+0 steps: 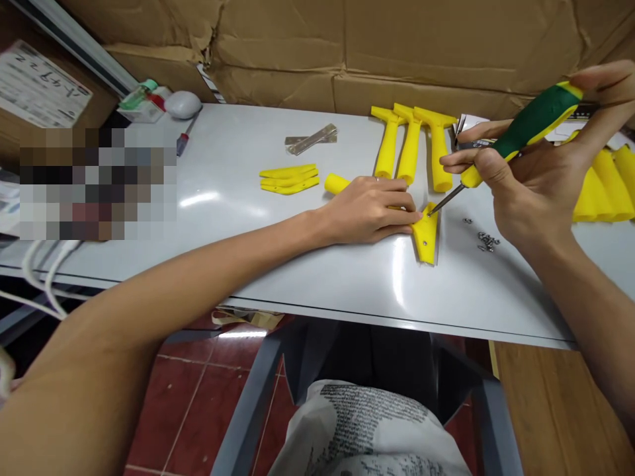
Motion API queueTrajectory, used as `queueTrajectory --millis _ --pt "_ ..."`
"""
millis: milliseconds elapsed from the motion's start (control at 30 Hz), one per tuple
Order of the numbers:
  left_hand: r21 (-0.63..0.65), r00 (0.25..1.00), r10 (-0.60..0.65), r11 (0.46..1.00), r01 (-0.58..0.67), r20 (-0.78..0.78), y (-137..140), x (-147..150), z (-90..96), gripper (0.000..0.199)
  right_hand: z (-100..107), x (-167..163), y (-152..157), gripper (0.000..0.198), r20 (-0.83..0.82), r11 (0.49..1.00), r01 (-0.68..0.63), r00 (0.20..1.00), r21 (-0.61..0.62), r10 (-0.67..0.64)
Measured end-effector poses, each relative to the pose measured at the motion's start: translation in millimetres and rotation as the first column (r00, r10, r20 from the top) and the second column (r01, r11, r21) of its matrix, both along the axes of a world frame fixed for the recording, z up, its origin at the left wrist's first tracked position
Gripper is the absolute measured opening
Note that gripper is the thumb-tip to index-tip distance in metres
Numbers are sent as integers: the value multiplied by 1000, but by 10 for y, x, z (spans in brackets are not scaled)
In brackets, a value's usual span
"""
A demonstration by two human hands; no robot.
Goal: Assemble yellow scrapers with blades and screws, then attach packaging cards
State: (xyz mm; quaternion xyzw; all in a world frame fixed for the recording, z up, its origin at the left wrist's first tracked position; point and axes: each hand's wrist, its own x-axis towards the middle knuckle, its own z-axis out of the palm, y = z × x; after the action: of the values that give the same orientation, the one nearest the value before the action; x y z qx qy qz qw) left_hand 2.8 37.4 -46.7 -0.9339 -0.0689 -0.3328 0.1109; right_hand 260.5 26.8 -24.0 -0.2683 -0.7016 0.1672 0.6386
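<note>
My left hand [370, 210] presses a yellow scraper [424, 231] down on the white table, fingers closed over its handle. The handle's end sticks out on the left, and a clear strip shows along the edge of the head. In my right hand [543, 182] is a green and yellow screwdriver [538, 122], slanting down to the left. Its tip meets the upper screw spot on the scraper head; another screw sits lower on the head. Small metal screws [488, 242] lie in a loose pile below the screwdriver.
Three yellow scrapers [411, 149] lie behind my hands, more yellow handles [602, 185] at right. Flat yellow pieces [289, 180] and clear strips [312, 139] lie left of centre. Cardboard [288, 53] lines the back. White cables [49, 271] hang at the left edge.
</note>
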Motion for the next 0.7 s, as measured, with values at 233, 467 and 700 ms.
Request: queueTrajectory --millis 233,467,700 --pt "7 1000 -5 1000 5 -2 6 2 10 31 -60 31 135 72 0 992 -68 998 111 69" --pt "49 994 -72 996 68 85 13 10 27 24 -176 41 223 87 -100 994 -96 990 48 100" --pt "-143 996 39 989 -49 -76 -4 -24 29 44 -349 249 630 138 -75 991 -118 990 71 123"
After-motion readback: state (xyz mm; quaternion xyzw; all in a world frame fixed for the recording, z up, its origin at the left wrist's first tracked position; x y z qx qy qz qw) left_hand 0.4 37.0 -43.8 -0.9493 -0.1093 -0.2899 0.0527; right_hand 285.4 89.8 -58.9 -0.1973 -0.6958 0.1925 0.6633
